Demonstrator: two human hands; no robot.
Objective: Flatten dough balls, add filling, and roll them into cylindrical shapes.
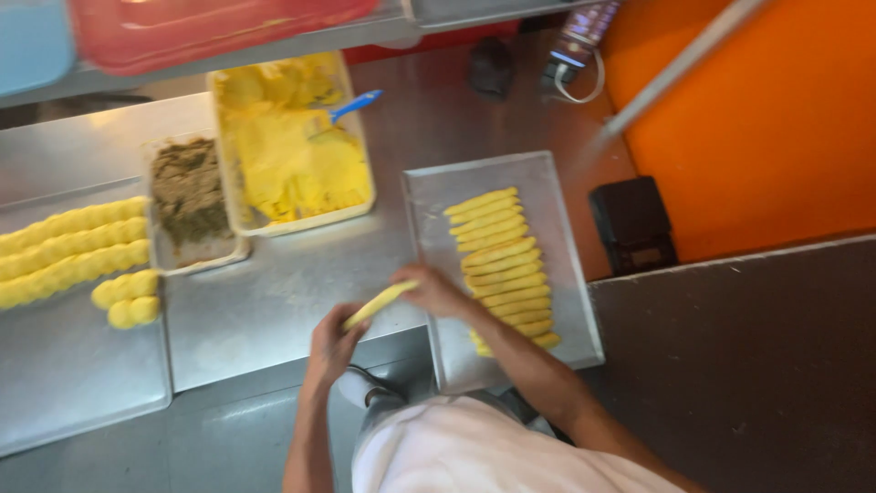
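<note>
Yellow dough stick (379,304), long and soft, spans the gap between my two hands just above the front edge of the steel table (274,310). My left hand (330,345) is curled shut around its lower end, and my right hand (436,290) closes its fingers on the upper end, right at the near left rim of the flat rectangular metal tray (566,274). The picture is blurred, so I cannot tell how tightly either hand presses.

To handle this well, I judge that both ends need even support so the soft stick does not sag or snap in the middle, and that it should go down straight and parallel to the row of finished yellow sticks (502,269) lying side by side on that tray, close beside them without squashing them.

Farther out on my left, a second metal tray (73,393) carries long ridged yellow rolls (68,251) and two short yellow pieces (128,299). Beyond it sits a shallow pan of brownish-green crumbly filling (189,192), touching a pale rectangular tub of yellow dough (292,151) with a blue-handled scraper (351,108) resting in it. Off to the right, past the table, a small black device (631,224) stands against the orange wall (776,119).
</note>
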